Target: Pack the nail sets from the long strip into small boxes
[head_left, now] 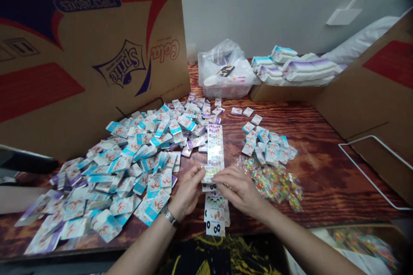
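A long strip of nail-shaped stickers point(215, 142) lies on the table in front of me, and more printed sticker strips point(215, 215) lie at the table's front edge. Over them both hands hold a small pale sticker strip point(209, 173). My left hand point(187, 191), with a metal watch at its wrist, pinches the left side between thumb and fingers. My right hand point(240, 189) has its fingers closed on the right side; its fingertips are partly hidden. Left of them spreads a heap of small printed boxes point(129, 163). On the right are clear packets of colourful candies point(274, 180).
A smaller group of boxes point(271, 146) lies behind the candy packets. Large cartons point(97, 21) stand at left and right. A plastic tub point(226, 90) and a carton of wrapped packs point(293, 68) are at the back. Another person's arm point(22, 200) shows at far left.
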The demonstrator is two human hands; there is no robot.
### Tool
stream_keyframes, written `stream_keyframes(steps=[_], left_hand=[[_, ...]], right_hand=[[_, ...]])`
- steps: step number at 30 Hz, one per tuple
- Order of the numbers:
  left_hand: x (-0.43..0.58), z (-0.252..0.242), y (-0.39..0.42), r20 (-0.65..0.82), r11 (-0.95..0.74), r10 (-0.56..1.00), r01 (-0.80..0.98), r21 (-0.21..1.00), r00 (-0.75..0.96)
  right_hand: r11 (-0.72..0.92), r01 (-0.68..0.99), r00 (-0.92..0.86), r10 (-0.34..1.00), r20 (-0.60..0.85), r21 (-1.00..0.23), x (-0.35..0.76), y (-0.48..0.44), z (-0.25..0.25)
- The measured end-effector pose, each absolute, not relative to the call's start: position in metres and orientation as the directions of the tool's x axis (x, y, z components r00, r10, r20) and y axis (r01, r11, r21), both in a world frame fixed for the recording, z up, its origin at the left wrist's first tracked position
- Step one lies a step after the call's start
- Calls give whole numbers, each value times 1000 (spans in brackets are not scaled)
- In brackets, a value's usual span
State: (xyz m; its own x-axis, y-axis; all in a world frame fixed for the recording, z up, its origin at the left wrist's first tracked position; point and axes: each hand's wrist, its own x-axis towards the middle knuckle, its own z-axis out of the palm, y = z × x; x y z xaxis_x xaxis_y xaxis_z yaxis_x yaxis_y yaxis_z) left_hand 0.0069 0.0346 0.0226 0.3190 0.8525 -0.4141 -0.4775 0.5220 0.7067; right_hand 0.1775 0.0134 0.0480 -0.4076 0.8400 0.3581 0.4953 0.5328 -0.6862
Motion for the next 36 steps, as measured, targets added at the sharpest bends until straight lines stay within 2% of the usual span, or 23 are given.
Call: stream_keyframes(steps=[3,5,8,12,17,21,24,28,36], left_hand=[[6,22,35,-367,489,871,-513,706,326],[5,21,34,-343,492,866,-501,712,362],[3,18,30,-306,477,862,-441,760,405],[4,9,25,-313,483,825,-301,822,471],[3,1,22,-363,490,806,-183,852,467],[0,7,19,-234,342,869,-189,920,436],[-1,14,17,-141,195,898,-88,977,416],[-1,16,19,-172,157,885,70,985,434],[3,10,23,-285,380,864,-165,910,415]], right_hand=[[300,377,-360,919,160,-877,180,21,57],[171,359,-294,954,62,-918,184,27,60],[99,348,-172,984,40,-932,188,38,60],[93,310,-46,996,82,-946,188,51,56],[83,272,61,993,104,-959,185,60,51],[73,268,97,990,103,-961,185,63,48],[65,254,110,989,96,-965,186,65,47],[66,288,119,988,104,-955,186,63,49],[156,443,38,981,192,-883,181,38,55]])
